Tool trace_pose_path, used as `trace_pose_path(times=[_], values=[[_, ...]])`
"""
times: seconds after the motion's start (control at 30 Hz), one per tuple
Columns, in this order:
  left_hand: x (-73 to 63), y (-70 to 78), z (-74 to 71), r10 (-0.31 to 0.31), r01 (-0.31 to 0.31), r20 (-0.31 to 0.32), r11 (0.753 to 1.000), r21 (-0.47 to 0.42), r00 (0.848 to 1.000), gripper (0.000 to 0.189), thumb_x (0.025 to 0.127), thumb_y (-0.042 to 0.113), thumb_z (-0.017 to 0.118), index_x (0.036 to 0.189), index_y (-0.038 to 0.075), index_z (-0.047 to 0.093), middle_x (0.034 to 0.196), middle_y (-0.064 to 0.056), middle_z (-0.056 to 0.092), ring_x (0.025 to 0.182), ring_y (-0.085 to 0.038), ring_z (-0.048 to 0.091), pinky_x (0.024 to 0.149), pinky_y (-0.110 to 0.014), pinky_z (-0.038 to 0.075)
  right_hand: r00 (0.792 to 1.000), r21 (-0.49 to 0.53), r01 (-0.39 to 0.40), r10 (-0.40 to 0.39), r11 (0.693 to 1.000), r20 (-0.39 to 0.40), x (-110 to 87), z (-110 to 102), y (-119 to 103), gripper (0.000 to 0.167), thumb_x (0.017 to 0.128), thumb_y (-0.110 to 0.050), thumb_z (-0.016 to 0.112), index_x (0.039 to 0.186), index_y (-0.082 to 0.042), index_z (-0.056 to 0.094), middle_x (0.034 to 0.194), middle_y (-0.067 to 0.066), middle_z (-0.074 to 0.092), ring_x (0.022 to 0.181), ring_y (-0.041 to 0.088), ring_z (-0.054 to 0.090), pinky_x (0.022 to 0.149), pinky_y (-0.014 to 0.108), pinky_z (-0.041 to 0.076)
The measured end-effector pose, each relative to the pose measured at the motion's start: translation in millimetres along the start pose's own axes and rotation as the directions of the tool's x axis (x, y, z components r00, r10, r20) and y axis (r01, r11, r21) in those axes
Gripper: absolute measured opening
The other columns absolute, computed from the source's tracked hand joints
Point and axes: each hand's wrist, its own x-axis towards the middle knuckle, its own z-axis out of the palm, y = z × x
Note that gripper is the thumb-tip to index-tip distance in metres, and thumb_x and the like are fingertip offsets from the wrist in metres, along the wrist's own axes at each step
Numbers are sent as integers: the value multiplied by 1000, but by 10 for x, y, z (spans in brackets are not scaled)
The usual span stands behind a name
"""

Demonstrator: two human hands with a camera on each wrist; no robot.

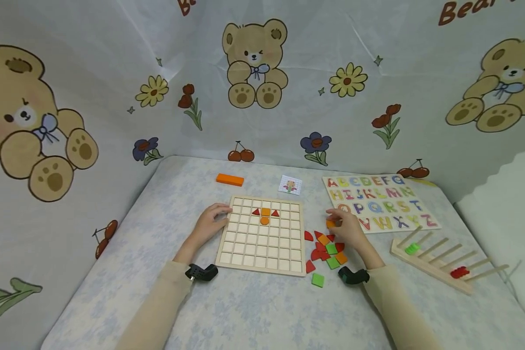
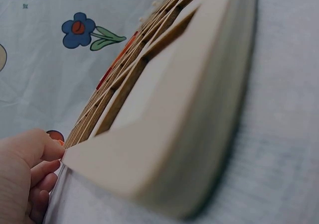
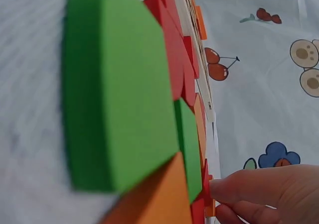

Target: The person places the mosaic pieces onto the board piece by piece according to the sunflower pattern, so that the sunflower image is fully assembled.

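A wooden grid board (image 1: 260,253) lies on the table, bearing two red triangles (image 1: 275,213), an orange square (image 1: 266,212) and an orange round piece (image 1: 264,220) in its upper cells. My left hand (image 1: 209,225) holds the board's left edge; in the left wrist view the fingers (image 2: 42,147) meet its rim, with the others curled. To the board's right, my right hand (image 1: 349,228) pinches an orange piece (image 1: 330,224), partly hidden by the fingers. Below that hand lies a loose pile of red pieces (image 1: 320,247), green squares (image 1: 333,263) and orange pieces (image 1: 341,257).
Behind the board are an orange bar (image 1: 229,180) and a small pattern card (image 1: 290,185). An alphabet board (image 1: 378,202) lies at the back right. Nearer stands a wooden peg rack (image 1: 433,267) with green and red beads. A lone green square (image 1: 318,280) sits nearer the front.
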Motion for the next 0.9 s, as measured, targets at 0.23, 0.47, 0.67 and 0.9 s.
trace_pose_path(times=[0.23, 0.47, 0.67, 0.9], values=[[-2, -1, -9, -14, 14, 1, 1000, -13, 1000, 31, 97, 14, 63, 127, 8, 67, 140, -11, 56, 138, -32, 45, 116, -54, 36, 999, 11, 37, -37, 999, -22, 56, 114, -190, 43, 84, 3, 70, 126, 10, 60, 106, 26, 69, 101, 40, 63, 93, 55, 52], [2, -10, -25, -12, 12, 0, 1000, -7, 1000, 32, 97, 14, 63, 128, 7, 67, 140, -11, 55, 138, -33, 44, 116, -55, 35, 990, 137, 135, -137, 981, 8, 173, 469, -711, 41, 86, 1, 71, 126, 8, 61, 110, 24, 69, 103, 39, 64, 91, 52, 52], [4, -5, -14, -6, 6, 3, 1000, -8, 1000, 32, 97, 14, 63, 128, 7, 66, 141, -11, 54, 138, -33, 44, 115, -55, 36, 977, 166, 185, -199, 969, 75, 286, 811, -966, 38, 85, 5, 69, 123, 5, 64, 110, 22, 69, 103, 37, 64, 88, 45, 57], [7, 16, -10, -9, 9, 1, 1000, -12, 1000, 32, 96, 15, 63, 127, 6, 67, 140, -12, 56, 138, -33, 45, 115, -55, 36, 983, 161, 157, -171, 974, 71, 336, 964, -1018, 40, 84, 8, 70, 124, 2, 65, 109, 20, 69, 103, 35, 64, 91, 48, 55]])
